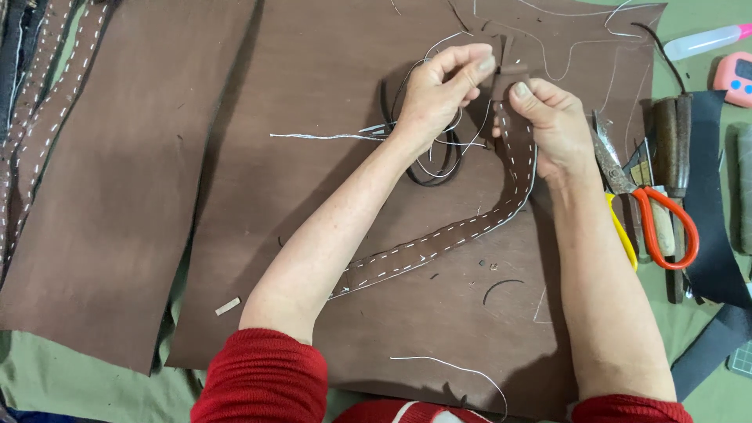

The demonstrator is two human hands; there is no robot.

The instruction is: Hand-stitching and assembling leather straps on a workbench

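Note:
A brown leather strap (439, 243) with white stitching along both edges curves across a large brown leather sheet (329, 94). My right hand (552, 125) grips the strap's upper end, thumb on top. My left hand (442, 86) pinches at that same end, with white thread (329, 137) trailing left from under it and a thin dark cord loop (431, 176) lying below the hand. Whether a needle sits between the left fingers cannot be seen.
A second brown leather sheet (117, 180) lies left, with stitched straps (39, 117) at the far left edge. Right of my arm are orange-handled scissors (662, 227), yellow-handled snips (623, 231), wooden-handled tools (674, 149), black leather pieces (717, 235), a pink timer (736, 78) and a small bottle (705, 41).

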